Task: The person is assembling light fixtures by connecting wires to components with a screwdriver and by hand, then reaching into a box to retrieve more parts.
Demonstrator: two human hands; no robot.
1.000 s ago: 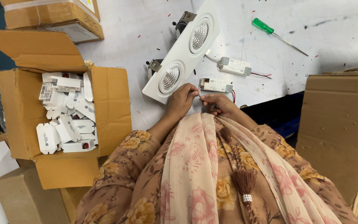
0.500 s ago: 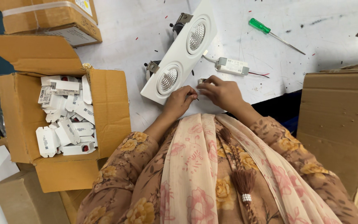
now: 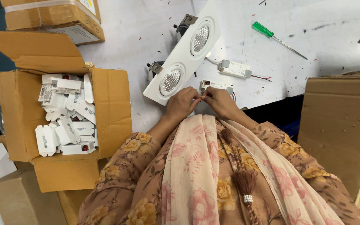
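Together, both hands' fingers (image 3: 197, 96) pinched.

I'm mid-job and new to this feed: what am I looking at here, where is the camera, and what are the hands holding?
The one picture comes from a camera on the person's head, looking down. No machine: two bare hands. The left hand and right hand meet fingertip to fingertip, pinching something too small to make out, beside a small white rectangular driver box. On the scuffed white table lie a white twin-lamp downlight fixture, a second white driver box and a green-handled screwdriver. To the left, an open cardboard carton holds more white boxes.
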